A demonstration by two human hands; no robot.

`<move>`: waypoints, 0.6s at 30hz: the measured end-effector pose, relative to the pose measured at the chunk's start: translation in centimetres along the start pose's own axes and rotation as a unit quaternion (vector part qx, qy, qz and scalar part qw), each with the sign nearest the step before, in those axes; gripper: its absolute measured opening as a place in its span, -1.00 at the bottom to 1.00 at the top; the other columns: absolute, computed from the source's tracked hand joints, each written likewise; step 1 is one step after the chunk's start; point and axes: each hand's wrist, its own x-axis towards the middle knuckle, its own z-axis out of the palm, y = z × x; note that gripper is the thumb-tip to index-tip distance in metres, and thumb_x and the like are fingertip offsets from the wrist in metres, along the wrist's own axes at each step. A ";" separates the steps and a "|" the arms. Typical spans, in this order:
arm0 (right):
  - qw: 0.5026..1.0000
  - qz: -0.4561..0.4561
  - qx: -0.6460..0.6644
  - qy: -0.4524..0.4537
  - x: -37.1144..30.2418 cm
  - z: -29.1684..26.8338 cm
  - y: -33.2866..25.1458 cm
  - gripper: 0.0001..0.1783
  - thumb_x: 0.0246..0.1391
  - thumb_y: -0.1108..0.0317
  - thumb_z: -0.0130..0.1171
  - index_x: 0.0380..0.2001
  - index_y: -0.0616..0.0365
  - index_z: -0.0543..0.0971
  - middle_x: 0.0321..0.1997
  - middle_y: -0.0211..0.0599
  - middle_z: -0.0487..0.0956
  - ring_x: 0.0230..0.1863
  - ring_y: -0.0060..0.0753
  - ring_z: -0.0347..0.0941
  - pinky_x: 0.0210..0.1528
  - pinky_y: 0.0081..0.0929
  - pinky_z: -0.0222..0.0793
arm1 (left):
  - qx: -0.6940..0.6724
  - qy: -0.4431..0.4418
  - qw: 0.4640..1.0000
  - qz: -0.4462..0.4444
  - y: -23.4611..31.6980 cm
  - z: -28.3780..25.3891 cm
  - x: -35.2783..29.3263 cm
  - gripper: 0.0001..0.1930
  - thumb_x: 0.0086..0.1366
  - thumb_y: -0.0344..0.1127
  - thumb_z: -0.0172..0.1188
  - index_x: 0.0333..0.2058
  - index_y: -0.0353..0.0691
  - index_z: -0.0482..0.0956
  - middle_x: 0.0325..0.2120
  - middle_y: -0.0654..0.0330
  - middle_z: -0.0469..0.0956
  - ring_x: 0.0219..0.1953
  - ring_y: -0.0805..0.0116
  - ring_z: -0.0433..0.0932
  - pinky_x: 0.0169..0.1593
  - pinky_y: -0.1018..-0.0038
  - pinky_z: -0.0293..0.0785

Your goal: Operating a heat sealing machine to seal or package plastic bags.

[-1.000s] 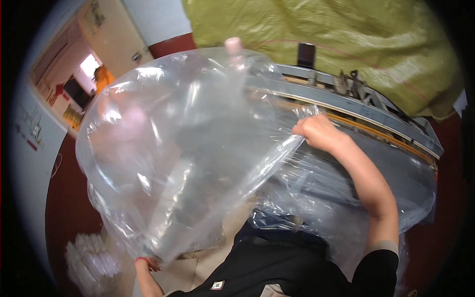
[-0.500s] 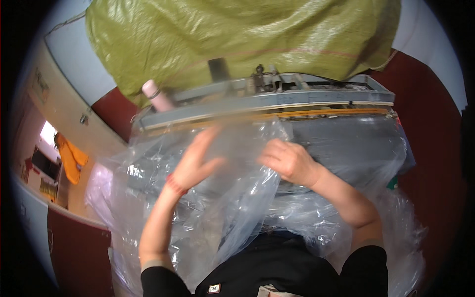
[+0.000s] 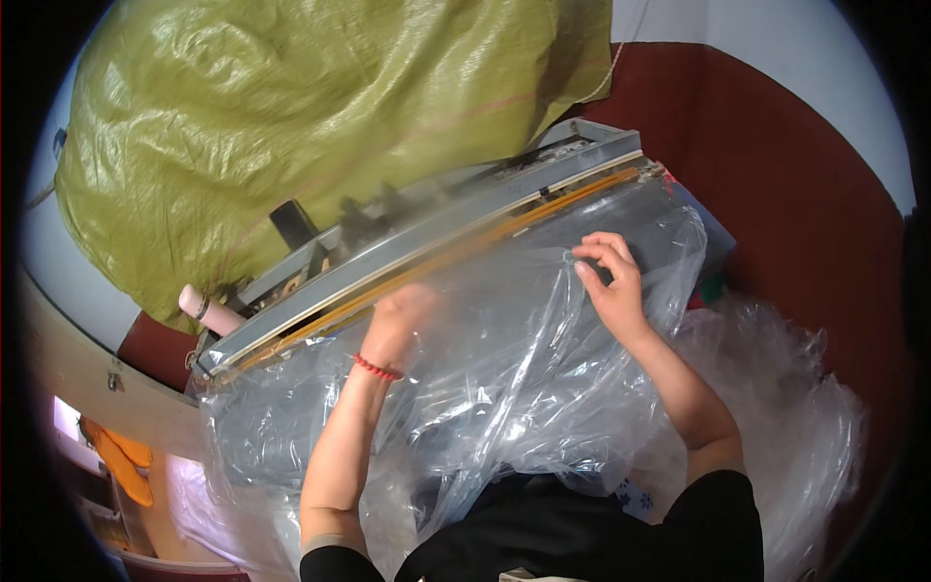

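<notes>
Clear plastic film (image 3: 465, 398) lies loose and wrinkled over a long dark grey surface in front of me. My right hand (image 3: 613, 281) is over the right part of it, fingers bent, thumb and forefinger tips close together at the top of a raised fold of the film. My left hand (image 3: 396, 325), with a red bead bracelet (image 3: 378, 368) at the wrist, is over the film's far edge near the orange strip. Motion smears its fingers, so its grip is unclear.
A grey metal rail frame (image 3: 427, 247) with an orange strip (image 3: 543, 211) runs along the far side. Behind it hangs a yellow-green woven sheet (image 3: 291, 107). A pink bottle (image 3: 208, 308) stands at the left end. More film (image 3: 776, 407) bunches at the right.
The view has turned, so the rail now slants up to the right. My right hand has moved right and away from my left hand, and the raised film fold stretches to its fingertips.
</notes>
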 end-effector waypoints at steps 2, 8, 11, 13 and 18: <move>0.983 0.133 0.124 0.025 -0.5 0.6 0.4 -0.73 0.00 0.29 0.06 -0.20 0.12 0.46 -0.04 -0.25 0.34 -0.04 -0.28 0.30 -0.12 -0.35 0.26 | -0.003 -0.020 1.000 0.009 0.1 -0.5 -0.1 -0.89 0.16 -0.29 0.09 -0.45 -0.19 0.49 -0.73 0.49 0.30 -0.74 0.73 0.16 -0.69 0.74 0.01; 0.748 0.394 0.527 -0.092 -0.7 2.8 -0.5 -0.03 -0.10 -0.41 -0.25 0.06 0.32 0.19 0.03 -0.06 0.32 0.07 -0.24 0.24 0.05 -0.28 0.09 | -0.004 0.018 1.000 -0.004 -0.6 -1.1 -0.1 -0.86 0.16 -0.28 0.10 -0.46 -0.23 0.49 -0.78 0.48 0.25 -0.78 0.70 0.12 -0.70 0.72 -0.03; 0.741 0.416 0.519 -0.092 -0.9 2.4 -1.0 -0.05 -0.11 -0.44 -0.29 -0.08 0.34 0.34 -0.13 -0.06 0.44 -0.04 -0.30 0.35 -0.01 -0.35 0.17 | 0.024 0.029 0.999 -0.015 -1.2 -1.2 -0.1 -0.87 0.15 -0.30 0.10 -0.44 -0.24 0.49 -0.76 0.46 0.27 -0.77 0.70 0.13 -0.70 0.70 -0.02; 0.733 0.424 0.525 -0.088 -1.0 2.3 -1.2 -0.09 -0.10 -0.42 -0.24 -0.15 0.34 0.40 -0.21 -0.09 0.49 -0.10 -0.33 0.40 -0.04 -0.41 0.21 | 0.018 0.058 0.998 0.034 -1.3 -0.9 -0.3 -0.88 0.15 -0.33 0.10 -0.43 -0.25 0.50 -0.72 0.45 0.32 -0.74 0.71 0.15 -0.68 0.70 0.00; 0.813 0.390 0.430 -0.051 -0.6 3.2 -0.7 -0.69 0.07 0.18 0.03 -0.32 0.24 0.51 -0.41 -0.31 0.54 -0.39 -0.56 0.45 -0.38 -0.64 0.34 | 0.000 0.021 0.998 0.060 -1.5 -1.3 -1.4 -0.90 0.13 -0.35 0.11 -0.42 -0.25 0.50 -0.64 0.44 0.39 -0.67 0.72 0.21 -0.61 0.72 0.07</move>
